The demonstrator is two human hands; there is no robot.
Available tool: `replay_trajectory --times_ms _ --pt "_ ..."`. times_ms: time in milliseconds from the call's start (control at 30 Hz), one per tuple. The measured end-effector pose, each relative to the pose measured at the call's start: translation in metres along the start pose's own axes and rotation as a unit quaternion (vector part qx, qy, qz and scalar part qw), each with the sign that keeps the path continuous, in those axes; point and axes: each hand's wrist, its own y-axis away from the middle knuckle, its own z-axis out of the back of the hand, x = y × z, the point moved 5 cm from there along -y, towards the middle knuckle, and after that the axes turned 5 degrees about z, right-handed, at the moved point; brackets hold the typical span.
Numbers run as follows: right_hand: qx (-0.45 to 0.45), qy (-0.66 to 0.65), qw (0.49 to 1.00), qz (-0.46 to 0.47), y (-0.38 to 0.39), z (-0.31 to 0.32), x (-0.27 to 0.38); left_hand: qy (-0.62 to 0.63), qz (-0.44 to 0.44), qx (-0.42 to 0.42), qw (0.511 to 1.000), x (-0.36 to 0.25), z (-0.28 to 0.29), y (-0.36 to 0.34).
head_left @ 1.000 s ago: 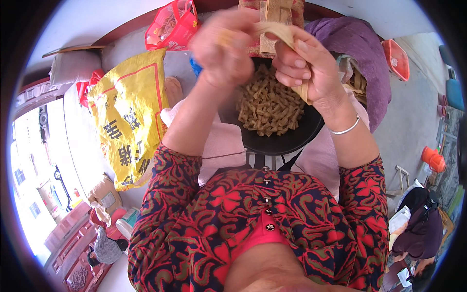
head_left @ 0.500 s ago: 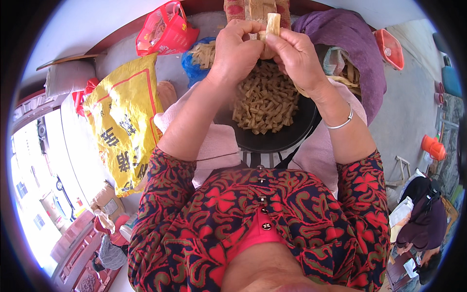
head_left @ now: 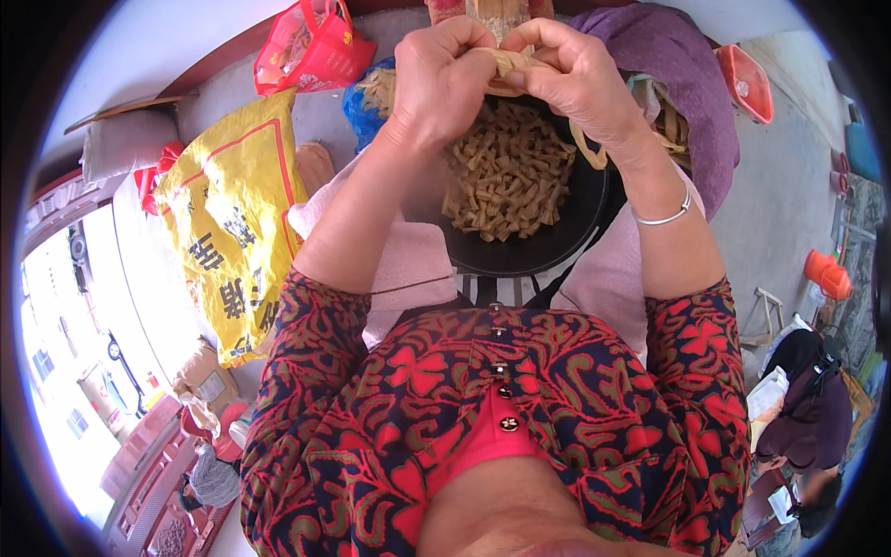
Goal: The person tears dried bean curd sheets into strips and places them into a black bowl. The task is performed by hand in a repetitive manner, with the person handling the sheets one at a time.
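Above the far side of a black round pan (head_left: 483, 264), both my hands pinch one tan, flat dried strip (head_left: 510, 61). My left hand (head_left: 440, 82) grips its left part, and my right hand (head_left: 580, 79) grips the right part with thumb and fingers. The strip looks folded or knotted between my fingertips; exactly how is hard to see. A loose tail (head_left: 587, 148) of it hangs below my right hand. In the pan lies a heap of small tan knotted pieces (head_left: 509, 176).
Left of the pan are a blue bag (head_left: 364, 116), a red carry bag (head_left: 316, 51) and a large yellow sack (head_left: 227, 232). On the right, purple cloth (head_left: 691, 102) surrounds more tan strips (head_left: 672, 130), with a red basket (head_left: 745, 84) beyond. A person (head_left: 812, 399) is at the lower right.
The strip's end that stood upright between my hands is now folded down into the band at my fingertips. A loose tail now hangs out below my right hand.
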Motion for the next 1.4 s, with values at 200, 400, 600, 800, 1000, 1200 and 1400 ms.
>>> replay_trajectory --times_ms 200,400,600,800,1000,1200,1400 --pt "0.105 -0.209 0.962 -0.142 0.002 0.002 -0.013 -0.077 -0.027 0.031 0.996 -0.006 0.006 0.000" --pt "0.116 -0.453 0.875 -0.123 0.005 -0.003 -0.023 -0.168 -0.105 -0.038 0.979 -0.025 0.000 0.001" --pt "0.004 -0.299 0.947 -0.120 0.002 0.001 -0.021 -0.130 -0.078 0.137 0.979 -0.012 0.004 0.004" --pt "0.004 -0.320 0.940 -0.116 0.003 0.008 -0.019 0.249 0.116 0.272 0.922 0.000 0.002 0.000" --pt "0.035 -0.112 0.993 0.018 0.008 0.046 -0.009 0.345 0.082 0.317 0.880 -0.008 0.014 0.011" --pt "0.055 0.005 0.998 -0.025 0.009 0.033 -0.017 -0.218 -0.135 0.135 0.957 -0.012 0.025 0.003" --pt "0.081 0.148 0.986 0.000 0.010 0.025 -0.012 -0.236 0.024 0.408 0.881 -0.005 -0.004 0.013"
